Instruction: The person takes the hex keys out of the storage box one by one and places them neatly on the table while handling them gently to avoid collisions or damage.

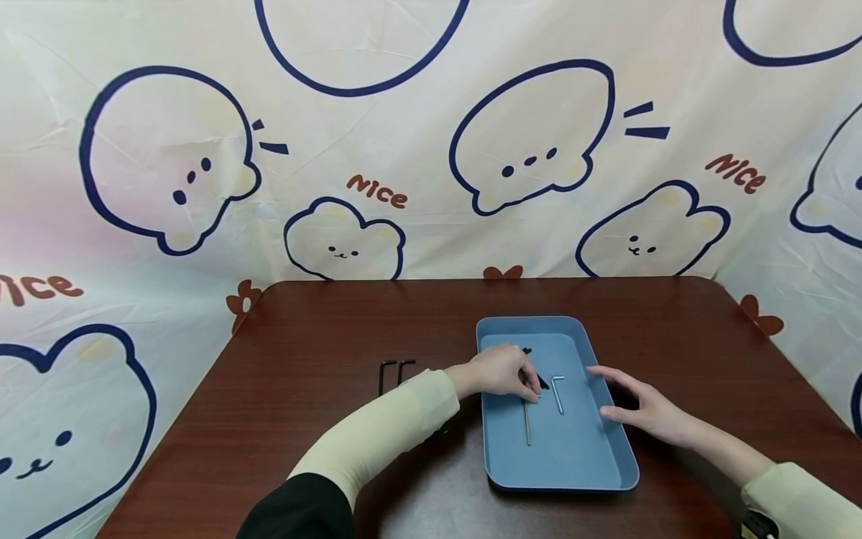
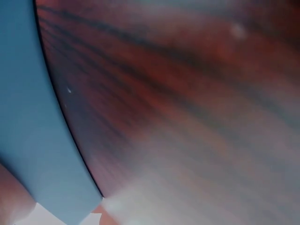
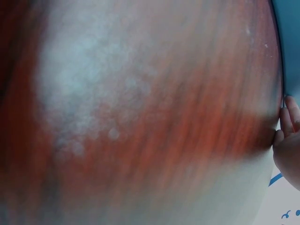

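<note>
A blue tray (image 1: 572, 464) lies on the table in the head view. My left hand (image 1: 503, 371) reaches over it from the left, fingers curled. Its thumb and fingertips pinch the upper end of a silver hex key (image 1: 528, 428), whose long arm points toward the near side of the tray. Just right of the fingertips rests a second silver hex key (image 1: 557, 395). Black hex keys (image 1: 542, 382) lie in the tray, partly hidden behind the left hand. On the tray's right rim, my right hand (image 1: 640, 410) rests with extended, spread fingers.
Two more black hex keys (image 1: 382, 376) lie on the brown table (image 1: 323, 337) left of the tray, partly behind the left sleeve (image 1: 384, 423). A printed cloth (image 1: 431, 150) hangs behind the table and at both sides.
</note>
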A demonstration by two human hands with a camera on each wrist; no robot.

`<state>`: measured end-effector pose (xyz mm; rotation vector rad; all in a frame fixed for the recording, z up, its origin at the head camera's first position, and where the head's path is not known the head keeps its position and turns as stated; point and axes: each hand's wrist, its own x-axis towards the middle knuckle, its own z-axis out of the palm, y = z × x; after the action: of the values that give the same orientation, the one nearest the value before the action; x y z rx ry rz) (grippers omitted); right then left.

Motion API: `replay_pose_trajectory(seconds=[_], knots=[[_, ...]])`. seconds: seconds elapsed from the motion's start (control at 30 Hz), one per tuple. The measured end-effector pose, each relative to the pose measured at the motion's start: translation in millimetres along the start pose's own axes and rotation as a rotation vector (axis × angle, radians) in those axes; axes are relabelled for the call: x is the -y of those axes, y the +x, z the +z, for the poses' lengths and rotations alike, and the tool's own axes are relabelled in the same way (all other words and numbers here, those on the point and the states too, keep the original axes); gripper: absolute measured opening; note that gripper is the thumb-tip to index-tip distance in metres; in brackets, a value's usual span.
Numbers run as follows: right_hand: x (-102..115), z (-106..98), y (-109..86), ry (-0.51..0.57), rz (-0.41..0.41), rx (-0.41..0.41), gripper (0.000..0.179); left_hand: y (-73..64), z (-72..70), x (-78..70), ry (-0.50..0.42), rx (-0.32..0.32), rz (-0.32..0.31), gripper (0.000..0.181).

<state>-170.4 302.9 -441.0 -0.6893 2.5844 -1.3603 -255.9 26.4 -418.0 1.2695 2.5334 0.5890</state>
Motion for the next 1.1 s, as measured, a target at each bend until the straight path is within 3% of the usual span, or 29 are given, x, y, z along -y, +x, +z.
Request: replay_pose_trajectory(seconds=[0.53,0.83,1.1], knots=[[-0.4,0.1,0.5,-0.004,0.001,0.0,0.058,1.3,0.4,1.7,0.004,0.042,0.047,0.009],[0.5,0.7,-0.9,-0.007,-0.012,-0.003,0.058,-0.8,-0.7,4.5,-0.087,0.02,0.096,0.007],[1.3,0.7,-0.9,-0.007,-0.033,-0.008,0.058,1.1,-0.6,8.8,-0.197,0.021,0.078,0.003]])
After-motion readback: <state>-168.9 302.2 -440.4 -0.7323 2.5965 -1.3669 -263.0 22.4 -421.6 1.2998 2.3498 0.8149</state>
